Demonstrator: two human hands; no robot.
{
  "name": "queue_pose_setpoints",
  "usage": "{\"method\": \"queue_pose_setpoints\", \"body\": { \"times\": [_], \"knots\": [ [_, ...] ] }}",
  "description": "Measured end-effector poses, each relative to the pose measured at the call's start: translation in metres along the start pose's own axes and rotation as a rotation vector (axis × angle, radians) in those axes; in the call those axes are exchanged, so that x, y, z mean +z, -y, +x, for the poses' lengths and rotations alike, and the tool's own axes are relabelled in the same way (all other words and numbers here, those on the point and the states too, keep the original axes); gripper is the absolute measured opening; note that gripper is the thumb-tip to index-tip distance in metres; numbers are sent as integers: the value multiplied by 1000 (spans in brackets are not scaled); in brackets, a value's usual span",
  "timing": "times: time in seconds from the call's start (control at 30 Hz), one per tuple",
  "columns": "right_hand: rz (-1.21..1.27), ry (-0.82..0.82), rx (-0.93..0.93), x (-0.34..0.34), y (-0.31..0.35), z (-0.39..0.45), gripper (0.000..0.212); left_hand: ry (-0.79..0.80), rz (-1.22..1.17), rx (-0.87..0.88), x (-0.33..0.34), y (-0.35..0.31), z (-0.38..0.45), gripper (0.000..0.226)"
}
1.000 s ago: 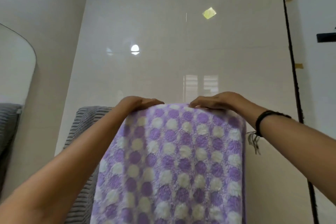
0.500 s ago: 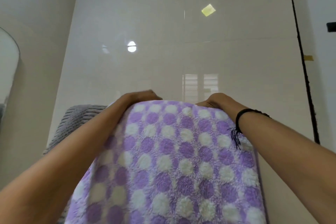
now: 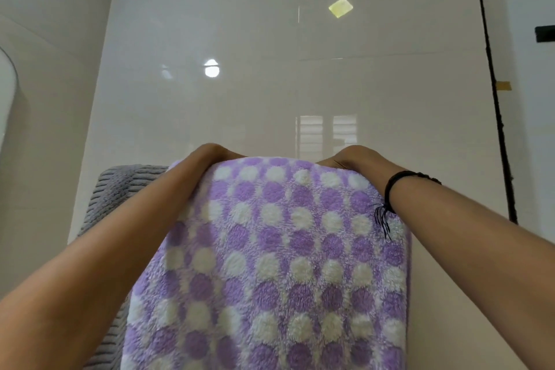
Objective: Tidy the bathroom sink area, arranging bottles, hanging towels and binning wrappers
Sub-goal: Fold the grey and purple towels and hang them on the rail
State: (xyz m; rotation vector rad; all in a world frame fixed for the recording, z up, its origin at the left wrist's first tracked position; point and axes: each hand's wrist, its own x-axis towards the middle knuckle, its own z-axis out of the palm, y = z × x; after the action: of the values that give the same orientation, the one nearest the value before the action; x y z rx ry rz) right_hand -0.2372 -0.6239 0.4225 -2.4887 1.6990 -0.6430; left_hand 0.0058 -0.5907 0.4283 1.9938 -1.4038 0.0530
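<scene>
A fluffy purple towel with rows of white and darker purple dots point(image 3: 270, 264) filled the lower middle of the view, draped over a support that the fabric hid completely. Its top edge curved over at about mid-height, and the near side hung down toward the camera and ran off the bottom of the frame.

Both bare arms reached forward from the lower corners. The left hand point(image 3: 210, 155) lay on the towel's top edge at the left, with its fingers curled over the far side and out of sight, so whether it gripped the fabric or only pressed on it could not be told. The right hand point(image 3: 354, 156) lay on the top edge at the right in the same way, fingers hidden behind the fold, and its grip could not be told either. A black braided cord bracelet with loose thread ends point(image 3: 393, 189) circled the right wrist, the threads trailing onto the towel.

Just left of the dotted towel, touching or partly behind it, hung a grey ribbed towel point(image 3: 114, 198). Behind everything stood a glossy cream tiled wall point(image 3: 270, 84) with pale reflections of lights and a window. A dark vertical door-frame edge point(image 3: 495, 99) ran down the right side.
</scene>
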Motion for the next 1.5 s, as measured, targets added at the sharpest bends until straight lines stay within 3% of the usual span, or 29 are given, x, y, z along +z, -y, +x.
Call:
{"method": "queue_pose_setpoints", "body": {
  "times": [0.1,0.17,0.27,0.33,0.37,0.43,0.53,0.67,0.83,0.97,1.03,1.1,1.2,1.3,1.43,1.5],
  "knots": [
    [-51,22,-70,5,4,-3,40,-34,50,194,3,-10,-10,33],
    [-96,-62,-202,10,9,-5,29,-159,112,355,5,-19,-23,34],
    [-58,-552,-341,17,10,-18,36,-518,97,463,6,-12,-44,41],
    [-27,-809,-399,29,6,-35,43,-627,114,471,12,-2,-62,46],
    [0,-860,-416,38,2,-43,42,-646,115,478,16,3,-70,49],
    [0,-900,-351,58,-13,-55,32,-677,113,493,23,15,-86,47],
    [255,-969,-160,94,-45,-77,59,-778,82,494,39,44,-103,31],
    [1011,-783,-143,131,-67,-107,79,-867,-122,358,65,76,-127,42],
    [1120,-750,-102,141,-79,-124,57,-779,-676,214,93,90,-157,47],
    [1258,-540,-96,152,-86,-139,53,-402,-1081,167,96,103,-184,39],
    [1349,-420,-122,156,-91,-150,46,-100,-1172,132,90,110,-197,42],
    [1328,-430,-196,151,-94,-157,27,69,-1201,80,76,112,-202,44],
    [1215,-517,-254,119,-92,-155,7,38,-1140,70,43,97,-190,37],
    [1124,-575,-310,62,-81,-134,12,-42,-1072,204,3,53,-174,17],
    [1027,-547,-270,-24,-64,-87,27,-238,-912,355,-47,-1,-140,15],
    [977,-459,-223,-44,-60,-73,25,-230,-914,331,-52,-5,-122,17]
  ]
}}
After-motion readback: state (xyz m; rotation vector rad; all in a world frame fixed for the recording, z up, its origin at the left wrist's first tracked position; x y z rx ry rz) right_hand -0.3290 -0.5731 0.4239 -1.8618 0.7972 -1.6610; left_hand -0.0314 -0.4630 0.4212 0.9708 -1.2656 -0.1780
